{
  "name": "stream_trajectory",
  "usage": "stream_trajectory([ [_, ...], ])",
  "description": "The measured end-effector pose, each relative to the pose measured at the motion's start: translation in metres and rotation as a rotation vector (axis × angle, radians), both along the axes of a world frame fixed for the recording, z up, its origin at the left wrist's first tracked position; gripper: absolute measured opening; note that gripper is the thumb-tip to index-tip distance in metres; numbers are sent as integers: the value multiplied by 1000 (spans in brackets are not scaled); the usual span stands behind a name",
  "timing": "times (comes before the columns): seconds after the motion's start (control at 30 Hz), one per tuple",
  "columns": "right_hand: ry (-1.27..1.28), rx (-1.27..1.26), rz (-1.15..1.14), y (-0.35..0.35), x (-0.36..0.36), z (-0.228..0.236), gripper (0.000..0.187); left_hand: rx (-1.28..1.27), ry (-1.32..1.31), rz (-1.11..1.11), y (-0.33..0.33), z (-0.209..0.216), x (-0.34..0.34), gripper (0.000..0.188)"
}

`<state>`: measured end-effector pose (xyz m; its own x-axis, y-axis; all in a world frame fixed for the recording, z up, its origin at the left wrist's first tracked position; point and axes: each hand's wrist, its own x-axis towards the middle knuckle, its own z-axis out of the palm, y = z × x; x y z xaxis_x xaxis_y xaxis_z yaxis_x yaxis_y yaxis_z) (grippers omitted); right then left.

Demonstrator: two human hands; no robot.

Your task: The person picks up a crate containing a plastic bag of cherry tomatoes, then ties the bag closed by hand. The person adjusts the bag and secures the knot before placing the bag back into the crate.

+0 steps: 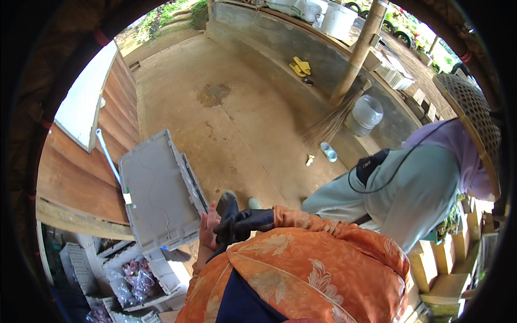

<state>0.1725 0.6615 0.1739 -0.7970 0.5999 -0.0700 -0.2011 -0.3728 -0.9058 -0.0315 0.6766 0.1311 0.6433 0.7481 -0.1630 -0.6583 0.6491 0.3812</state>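
Note:
My left hand (207, 230) is bare, raised beside the grey lidded crate (156, 188), its visible fingers stretched up and apart. My right hand (239, 223) wears a black glove and reaches across my front, touching the left hand's palm side. Its gloved fingers are curled. Dark material (216, 252) hangs just below them; I cannot tell whether it is a second glove or part of my clothing. My orange patterned sleeve (301, 218) runs to the glove's cuff. Past the hands, a dark boot (228, 203) shows on the floor.
A person in pale green trousers (344, 196) bends at the right, wearing a woven hat (466, 118). A twig broom (336, 118), clear plastic container (366, 114) and yellow slippers (300, 66) lie along the low wall. Crates of bagged produce (139, 277) stand lower left.

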Motion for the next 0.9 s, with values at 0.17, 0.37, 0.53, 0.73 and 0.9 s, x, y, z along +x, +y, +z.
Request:
stream_trajectory([
  [0.17, -90, -128, 156, 135, 29, -5, 40, 137, 127, 26, 131, 14, 37, 84],
  [0.37, -104, 8, 317, 267, 50, 31, 70, 79, 308, 314, 272, 5, 34, 45],
  [0.53, 141, 90, -15, 364, 67, 42, 65, 34, 220, 531, 365, 5, -21, 37],
  [0.73, 99, 203, -390, 507, 84, 9, 60, 317, 720, 387, 501, 45, 21, 47],
  [0.9, 475, 187, -466, 656, 56, -2, 57, 986, 1073, 351, 634, 83, 125, 69],
])
